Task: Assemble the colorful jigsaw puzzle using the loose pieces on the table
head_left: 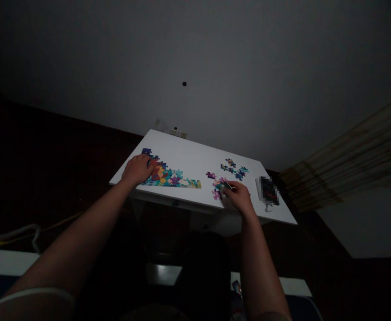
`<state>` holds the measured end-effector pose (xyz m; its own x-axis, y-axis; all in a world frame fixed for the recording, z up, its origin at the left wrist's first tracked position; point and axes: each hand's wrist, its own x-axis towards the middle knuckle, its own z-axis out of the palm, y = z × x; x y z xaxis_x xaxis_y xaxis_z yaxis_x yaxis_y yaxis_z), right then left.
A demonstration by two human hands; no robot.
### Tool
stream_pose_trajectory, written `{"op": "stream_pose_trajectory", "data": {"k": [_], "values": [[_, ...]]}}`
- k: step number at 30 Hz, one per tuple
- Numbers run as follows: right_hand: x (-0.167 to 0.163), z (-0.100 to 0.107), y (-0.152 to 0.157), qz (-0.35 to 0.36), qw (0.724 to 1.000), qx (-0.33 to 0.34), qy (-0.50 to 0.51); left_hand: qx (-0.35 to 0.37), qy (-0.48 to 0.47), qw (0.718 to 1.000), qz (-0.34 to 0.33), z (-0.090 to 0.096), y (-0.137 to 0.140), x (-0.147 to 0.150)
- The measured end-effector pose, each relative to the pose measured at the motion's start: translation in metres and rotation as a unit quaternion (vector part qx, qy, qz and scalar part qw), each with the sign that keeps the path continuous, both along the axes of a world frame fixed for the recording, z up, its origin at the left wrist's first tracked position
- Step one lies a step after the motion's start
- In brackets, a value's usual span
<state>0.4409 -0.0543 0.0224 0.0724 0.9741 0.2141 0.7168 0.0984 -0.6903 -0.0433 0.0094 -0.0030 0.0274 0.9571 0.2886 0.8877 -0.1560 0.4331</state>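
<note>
A partly joined jigsaw puzzle (pixel 172 178) in teal, orange and purple lies on the left of the white table (pixel 195 156). My left hand (pixel 138 169) rests flat over its left end, fingers stretched out and hiding some of the pieces. Toward the right, my right hand (pixel 238 197) pinches a puzzle piece (pixel 228 184), seen nearly edge-on. Just under and beside those fingers lie loose pink and purple pieces (pixel 216 195). A purple piece (pixel 210 175) sits a little to their left.
Several loose dark-blue and teal pieces (pixel 238 174) lie farther back on the right. A blurred-out dark object (pixel 269 191) is near the table's right edge, with a small white item (pixel 268 207) in front. Behind the table rises a wall with a socket (pixel 178 133); a curtain (pixel 315 178) hangs right.
</note>
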Motion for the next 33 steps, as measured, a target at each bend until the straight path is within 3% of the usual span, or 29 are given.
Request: {"op": "stream_pose_trajectory", "data": {"k": [6,10,15,23,26,29,33], "values": [[-0.077,-0.01,0.039,0.034,0.996,-0.024,0.081,0.003,0.029,0.999,0.018,0.002,-0.003,0.002],[-0.101,-0.02,0.065,0.045,0.994,-0.037,0.089,-0.006,0.045,0.999,0.018,0.005,-0.006,0.003],[-0.105,-0.02,0.081,0.131,0.989,-0.034,0.055,-0.006,0.043,0.999,0.023,0.007,-0.007,0.005],[-0.101,-0.011,0.086,0.172,0.983,-0.06,-0.028,-0.009,0.046,0.999,0.027,0.009,-0.009,0.007],[-0.1,-0.009,0.088,0.163,0.982,-0.052,-0.082,-0.01,0.048,0.998,0.032,0.01,-0.009,0.007],[-0.099,-0.009,0.082,0.139,0.984,-0.001,-0.115,-0.012,0.042,0.999,0.032,0.008,-0.008,0.006],[-0.088,-0.016,0.06,0.072,0.993,0.069,-0.068,-0.01,0.044,0.999,0.02,0.005,-0.006,0.003]]}}
